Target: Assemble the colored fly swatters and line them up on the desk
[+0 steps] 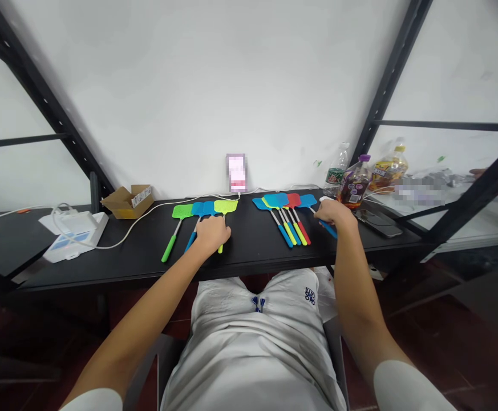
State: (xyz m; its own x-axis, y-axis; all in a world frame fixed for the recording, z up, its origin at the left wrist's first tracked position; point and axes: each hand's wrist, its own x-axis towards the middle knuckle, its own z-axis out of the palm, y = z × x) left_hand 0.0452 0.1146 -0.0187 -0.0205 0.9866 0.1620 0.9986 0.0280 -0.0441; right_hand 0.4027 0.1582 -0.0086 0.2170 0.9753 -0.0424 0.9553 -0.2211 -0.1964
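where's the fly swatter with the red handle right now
In the head view, the red swatter lies on the black table, right of centre, at the right edge of the fanned group, left of the right hand.

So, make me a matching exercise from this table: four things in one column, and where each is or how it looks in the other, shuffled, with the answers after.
1. Lit phone
2. Box
3. Right hand
4. Green swatter

A. On a blue handle
B. At the left end of the row
C. Upright by the wall
D. Flaps open

Right pairs: 1-C, 2-D, 3-A, 4-B
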